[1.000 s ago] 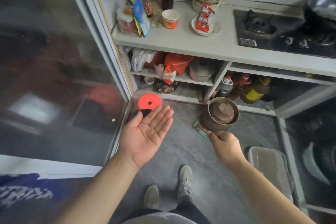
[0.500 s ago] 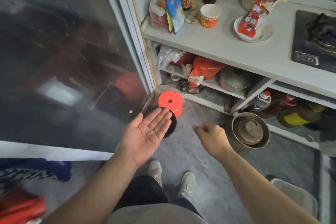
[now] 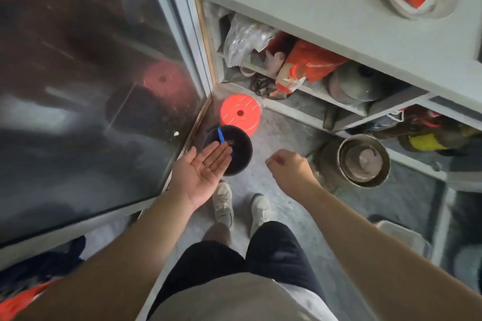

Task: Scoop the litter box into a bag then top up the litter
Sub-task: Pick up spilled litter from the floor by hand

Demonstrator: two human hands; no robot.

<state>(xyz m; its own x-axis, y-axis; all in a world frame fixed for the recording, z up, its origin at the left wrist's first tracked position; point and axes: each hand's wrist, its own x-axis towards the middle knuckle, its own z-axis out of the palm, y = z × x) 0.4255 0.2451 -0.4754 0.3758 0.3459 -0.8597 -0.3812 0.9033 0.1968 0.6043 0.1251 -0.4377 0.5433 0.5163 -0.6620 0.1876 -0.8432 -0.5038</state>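
- The left hand is held flat and fully open, palm up, fingers together and stretched forward. A few tiny dark specks are seen on the palm; nothing is gripped.
- The fingertips of that hand are seen over the near rim of a dark bin standing on the floor; whether they touch it cannot be told.
- A blue strip is seen inside the bin, near its far rim.
- A red lid with a centre hole is placed just behind the bin, in the corner by the glass door.
- The right hand is curled into a loose fist, knuckles up, held in the air to the right of the bin. Whether anything is pinched inside cannot be told.
- A metal pot is set on the floor to the right of that hand.
- A pale tray is seen low at the right, on the floor, well apart from both hands; its contents cannot be made out.
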